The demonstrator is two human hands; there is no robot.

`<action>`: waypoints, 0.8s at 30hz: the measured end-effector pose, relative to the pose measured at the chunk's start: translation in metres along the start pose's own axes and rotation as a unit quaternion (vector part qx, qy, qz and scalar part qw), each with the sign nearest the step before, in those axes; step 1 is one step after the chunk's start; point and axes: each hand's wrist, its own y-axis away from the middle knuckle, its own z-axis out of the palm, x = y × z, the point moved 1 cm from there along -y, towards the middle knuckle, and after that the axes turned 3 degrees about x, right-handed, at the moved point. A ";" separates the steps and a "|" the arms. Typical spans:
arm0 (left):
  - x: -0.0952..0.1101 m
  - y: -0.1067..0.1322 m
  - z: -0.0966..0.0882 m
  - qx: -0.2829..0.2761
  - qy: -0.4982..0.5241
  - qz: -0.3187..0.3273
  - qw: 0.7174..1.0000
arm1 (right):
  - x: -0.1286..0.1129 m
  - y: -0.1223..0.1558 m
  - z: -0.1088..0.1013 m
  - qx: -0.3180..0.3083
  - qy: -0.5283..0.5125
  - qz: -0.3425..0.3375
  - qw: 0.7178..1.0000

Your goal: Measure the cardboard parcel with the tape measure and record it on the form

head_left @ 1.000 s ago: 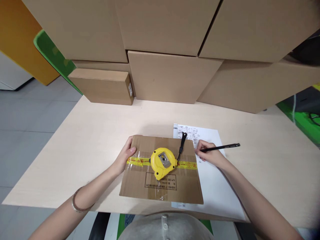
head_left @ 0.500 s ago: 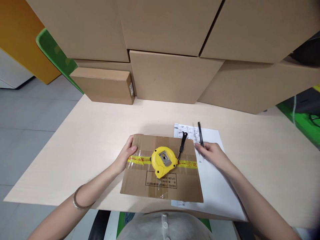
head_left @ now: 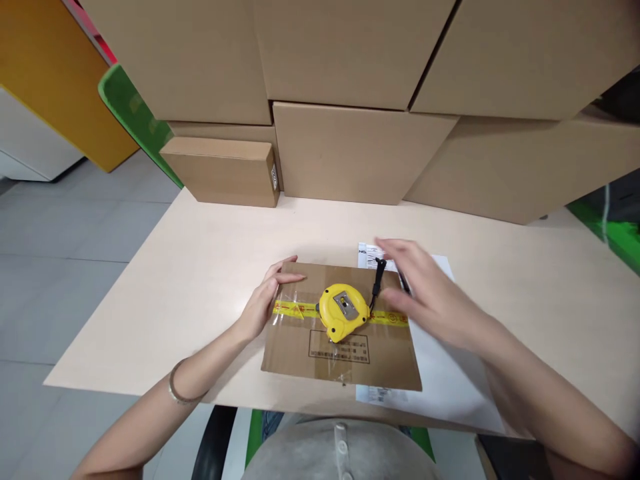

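A flat cardboard box (head_left: 290, 347) with yellow printed tape across it lies in front of me. On top of it rests a yellow tape measure (head_left: 333, 313) with a black wrist strap (head_left: 379, 283). My left hand (head_left: 263, 303) touches the box's upper left corner, fingers stretched out, one across the top and another along the far edge. Above the box's right side is my right hand (head_left: 430, 293), blurred, thumb and fingers apart, with nothing seen in it. A dark pen (head_left: 405, 283) is partly hidden behind it. White paper (head_left: 450, 380) with a printed label lies under the box's right side.
Large cardboard boxes (head_left: 345, 153) are stacked along the table's far side. A smaller brown box (head_left: 225, 173) stands at the far left, before a green chair back (head_left: 135, 120). The pale table (head_left: 165, 300) has its near edge close to my body.
My right hand has left the box's right edge and risen with its fingers apart. The left fingers have straightened at the corner. The whole view has shifted slightly, moving everything rightward.
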 end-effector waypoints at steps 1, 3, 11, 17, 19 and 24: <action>-0.001 0.000 0.000 0.002 0.015 -0.003 1.000 | -0.012 -0.005 0.005 -0.050 -0.002 -0.049 0.998; -0.004 0.000 0.000 -0.003 0.040 -0.011 0.999 | -0.029 -0.012 0.017 -0.130 -0.006 -0.105 0.986; -0.005 -0.001 0.000 -0.011 0.089 -0.034 0.995 | -0.058 -0.021 0.023 -0.135 -0.115 -0.110 0.978; -0.008 0.000 0.006 0.052 0.206 -0.118 0.970 | -0.098 -0.057 0.035 -0.134 -0.107 -0.108 0.979; -0.008 0.000 0.006 0.047 0.222 -0.132 0.965 | -0.104 -0.061 0.045 -0.147 -0.071 -0.120 0.979; -0.009 -0.002 -0.003 0.002 0.126 -0.057 0.990 | -0.091 -0.048 0.049 -0.136 -0.045 -0.113 0.983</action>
